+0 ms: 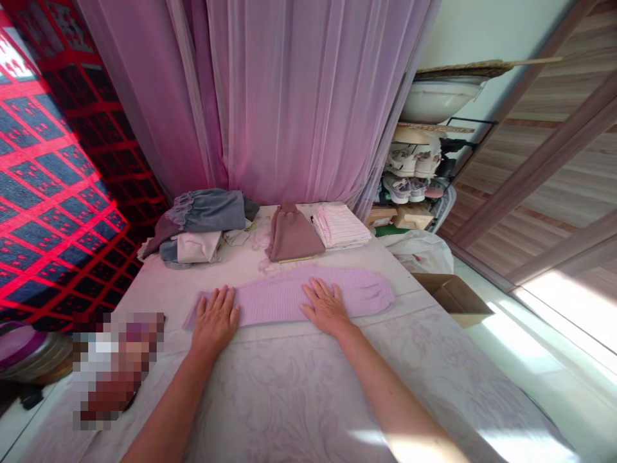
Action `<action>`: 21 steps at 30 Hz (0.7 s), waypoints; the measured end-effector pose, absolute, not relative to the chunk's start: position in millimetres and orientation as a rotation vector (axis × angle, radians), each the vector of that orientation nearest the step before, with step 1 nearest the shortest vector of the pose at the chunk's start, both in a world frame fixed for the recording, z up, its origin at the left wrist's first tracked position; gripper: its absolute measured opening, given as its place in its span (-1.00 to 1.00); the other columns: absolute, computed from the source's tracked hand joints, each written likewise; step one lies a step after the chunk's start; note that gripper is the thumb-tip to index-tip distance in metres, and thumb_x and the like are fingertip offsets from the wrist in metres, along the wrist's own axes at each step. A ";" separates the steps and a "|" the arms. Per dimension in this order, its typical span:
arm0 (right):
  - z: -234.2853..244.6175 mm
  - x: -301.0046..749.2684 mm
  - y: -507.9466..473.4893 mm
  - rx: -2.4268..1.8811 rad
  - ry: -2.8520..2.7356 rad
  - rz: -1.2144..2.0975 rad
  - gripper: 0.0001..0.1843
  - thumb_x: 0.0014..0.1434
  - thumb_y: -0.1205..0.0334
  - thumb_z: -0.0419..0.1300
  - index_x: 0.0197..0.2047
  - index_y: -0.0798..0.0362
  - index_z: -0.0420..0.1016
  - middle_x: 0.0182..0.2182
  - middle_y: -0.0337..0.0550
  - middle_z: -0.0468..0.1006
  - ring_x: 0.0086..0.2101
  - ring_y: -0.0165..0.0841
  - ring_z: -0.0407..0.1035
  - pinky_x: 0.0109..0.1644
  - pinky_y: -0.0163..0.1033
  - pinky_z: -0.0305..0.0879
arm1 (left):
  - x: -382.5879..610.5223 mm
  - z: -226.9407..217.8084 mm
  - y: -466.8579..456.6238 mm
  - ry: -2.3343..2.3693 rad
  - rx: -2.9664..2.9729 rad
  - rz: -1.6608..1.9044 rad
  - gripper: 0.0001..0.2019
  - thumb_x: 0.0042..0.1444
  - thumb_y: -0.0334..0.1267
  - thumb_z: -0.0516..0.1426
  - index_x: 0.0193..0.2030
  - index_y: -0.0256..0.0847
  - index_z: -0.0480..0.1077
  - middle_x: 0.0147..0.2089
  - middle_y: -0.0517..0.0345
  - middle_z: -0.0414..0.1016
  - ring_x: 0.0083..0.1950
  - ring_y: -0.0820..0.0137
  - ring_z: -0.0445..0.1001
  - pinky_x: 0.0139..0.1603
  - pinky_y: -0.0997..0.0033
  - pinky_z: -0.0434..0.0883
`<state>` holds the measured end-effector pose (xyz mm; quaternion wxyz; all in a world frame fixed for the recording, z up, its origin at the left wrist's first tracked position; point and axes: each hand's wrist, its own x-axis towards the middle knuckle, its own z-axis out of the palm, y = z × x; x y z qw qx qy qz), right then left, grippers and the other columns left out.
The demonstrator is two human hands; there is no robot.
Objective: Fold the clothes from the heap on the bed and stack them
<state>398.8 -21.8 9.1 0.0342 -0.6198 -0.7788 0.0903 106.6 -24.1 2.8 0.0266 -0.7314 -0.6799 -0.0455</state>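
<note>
A lilac ribbed knit garment (274, 297) lies flat across the bed in a long, narrow shape, wider and slightly creased toward its right end. Flat on its left end rests my left hand (215, 319), fingers extended. My right hand (326, 307) presses on the garment right of its middle, fingers spread and palm down. Neither hand grips the cloth. Just beyond the garment are a folded brown garment (294, 235) and a folded pink-and-white striped one (340, 226).
A pile of grey and pale clothes (207, 212) sits at the bed's far left. Purple curtains (289, 96) hang behind. At right stand a shoe rack (414, 161) and a cardboard box (453, 296). A blurred-out object (118, 373) lies at the left edge.
</note>
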 end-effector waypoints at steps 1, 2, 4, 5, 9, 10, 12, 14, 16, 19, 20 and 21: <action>7.2 397.6 -22.6 -1.915 -2.393 0.278 -0.37 0.31 -0.12 -0.18 0.37 -0.07 0.04 0.39 -0.06 -0.07 0.34 -0.19 -0.20 0.33 0.22 -0.36 | 106.9 2.7 -24.3 -2.106 -2.257 -0.151 -0.44 0.23 -0.13 -0.14 0.33 -0.29 0.17 0.38 -0.06 0.14 0.40 0.12 0.07 0.36 -0.03 -0.04; 6.7 396.9 -23.6 -1.924 -2.383 0.275 -0.37 0.31 -0.11 -0.17 0.37 -0.07 0.05 0.38 -0.05 -0.07 0.34 -0.19 -0.19 0.32 0.23 -0.35 | 107.2 2.5 -24.4 -2.110 -2.255 -0.161 -0.44 0.23 -0.13 -0.13 0.33 -0.28 0.17 0.38 -0.05 0.14 0.40 0.12 0.07 0.37 -0.02 -0.05; 8.7 394.8 -26.3 -1.936 -2.351 0.275 -0.38 0.31 -0.09 -0.16 0.37 -0.05 0.06 0.38 -0.02 -0.05 0.33 -0.17 -0.17 0.32 0.23 -0.34 | 107.6 2.2 -24.4 -2.116 -2.258 -0.183 -0.44 0.22 -0.13 -0.12 0.33 -0.25 0.18 0.38 -0.03 0.15 0.40 0.13 0.07 0.37 -0.02 -0.05; 10.3 392.8 -28.2 -1.938 -2.329 0.268 -0.38 0.32 -0.08 -0.16 0.37 -0.04 0.06 0.38 -0.01 -0.06 0.33 -0.17 -0.17 0.32 0.22 -0.34 | 107.8 2.1 -24.3 -2.117 -2.258 -0.194 -0.45 0.22 -0.13 -0.11 0.32 -0.24 0.19 0.37 -0.04 0.15 0.39 0.13 0.08 0.36 -0.02 -0.05; 10.5 380.9 -37.6 -1.888 -2.305 0.230 -0.38 0.33 -0.06 -0.19 0.39 -0.07 0.00 0.39 -0.05 -0.11 0.35 -0.18 -0.23 0.34 0.20 -0.39 | 108.2 2.8 -24.2 -2.126 -2.271 -0.195 -0.44 0.23 -0.12 -0.11 0.33 -0.27 0.18 0.38 -0.06 0.14 0.40 0.11 0.06 0.36 -0.03 -0.07; 9.1 378.3 -39.4 -1.879 -2.327 0.244 -0.39 0.33 -0.07 -0.19 0.39 -0.08 0.00 0.39 -0.06 -0.11 0.35 -0.19 -0.23 0.34 0.21 -0.40 | 108.3 2.9 -24.3 -2.129 -2.277 -0.193 -0.44 0.23 -0.11 -0.11 0.33 -0.27 0.17 0.38 -0.07 0.13 0.40 0.11 0.05 0.36 -0.03 -0.07; 7.5 374.0 -41.5 -1.888 -2.371 0.296 -0.39 0.33 -0.07 -0.18 0.38 -0.07 0.03 0.39 -0.06 -0.09 0.35 -0.19 -0.22 0.33 0.22 -0.40 | 108.5 2.8 -24.6 -2.131 -2.288 -0.196 -0.43 0.24 -0.08 -0.12 0.33 -0.27 0.17 0.39 -0.06 0.12 0.41 0.11 0.04 0.36 -0.04 -0.07; 10.2 369.2 -41.8 -1.911 -2.380 0.330 -0.39 0.32 -0.06 -0.17 0.37 -0.04 0.06 0.38 -0.03 -0.06 0.34 -0.17 -0.19 0.33 0.25 -0.39 | 108.6 2.3 -24.9 -2.134 -2.286 -0.199 -0.43 0.25 -0.04 -0.12 0.34 -0.24 0.16 0.39 -0.05 0.12 0.41 0.11 0.04 0.36 -0.03 -0.08; 16.7 360.8 -41.3 -1.896 -2.364 0.315 -0.38 0.32 -0.06 -0.17 0.37 -0.03 0.05 0.38 -0.01 -0.07 0.34 -0.17 -0.19 0.33 0.25 -0.39 | 108.8 1.8 -25.2 -2.134 -2.279 -0.201 -0.42 0.25 -0.01 -0.12 0.34 -0.23 0.16 0.39 -0.05 0.12 0.41 0.11 0.03 0.36 -0.02 -0.09; 23.9 340.6 -41.5 -1.767 -2.379 0.254 -0.38 0.33 -0.05 -0.17 0.39 -0.06 -0.01 0.40 -0.05 -0.14 0.35 -0.18 -0.24 0.34 0.22 -0.40 | 108.7 1.7 -25.9 -2.121 -2.279 -0.210 -0.42 0.25 0.00 -0.12 0.34 -0.23 0.16 0.39 -0.05 0.13 0.41 0.11 0.04 0.36 -0.01 -0.09; 23.5 333.3 -41.9 -1.717 -2.409 0.252 -0.38 0.32 -0.05 -0.17 0.39 -0.07 -0.02 0.40 -0.07 -0.14 0.35 -0.18 -0.25 0.34 0.21 -0.40 | 108.7 1.8 -26.3 -2.117 -2.279 -0.212 -0.42 0.25 0.00 -0.12 0.34 -0.22 0.16 0.39 -0.05 0.13 0.41 0.11 0.04 0.36 -0.01 -0.09; 21.6 326.8 -42.4 -1.677 -2.446 0.264 -0.38 0.32 -0.06 -0.17 0.39 -0.09 -0.01 0.40 -0.07 -0.13 0.35 -0.18 -0.24 0.34 0.20 -0.40 | 108.6 1.8 -26.9 -2.115 -2.279 -0.216 -0.42 0.25 0.00 -0.12 0.34 -0.22 0.16 0.39 -0.05 0.13 0.41 0.11 0.04 0.36 -0.02 -0.09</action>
